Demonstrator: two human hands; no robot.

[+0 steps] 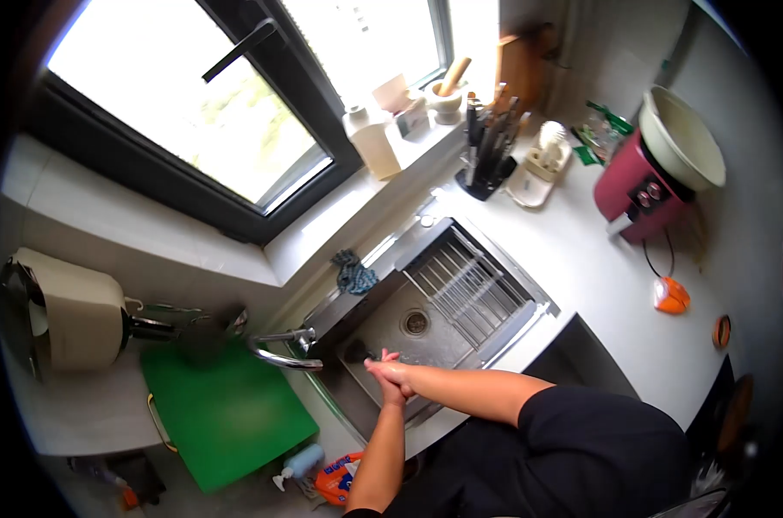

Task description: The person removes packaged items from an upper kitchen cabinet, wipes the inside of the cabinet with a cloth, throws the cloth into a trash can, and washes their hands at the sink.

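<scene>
My left hand [392,394] and my right hand [390,371] are clasped together over the near side of the metal sink [383,324]. The right hand lies across the left, and some fingers poke out beyond the grip. Both look wet, and no object shows between them. Just left of them is the curved chrome faucet [288,361], its spout pointing toward the hands. A small dark round item [355,350] sits in the basin close to my fingers; its kind is unclear. The drain [416,323] lies farther in.
A metal rack [460,281] spans part of the sink, with a blue-grey cloth [353,273] on its rim. Left are a green board [227,414], a pump bottle [301,464] and an orange packet [335,477]. A knife block [486,173] and a red appliance [637,194] stand beyond.
</scene>
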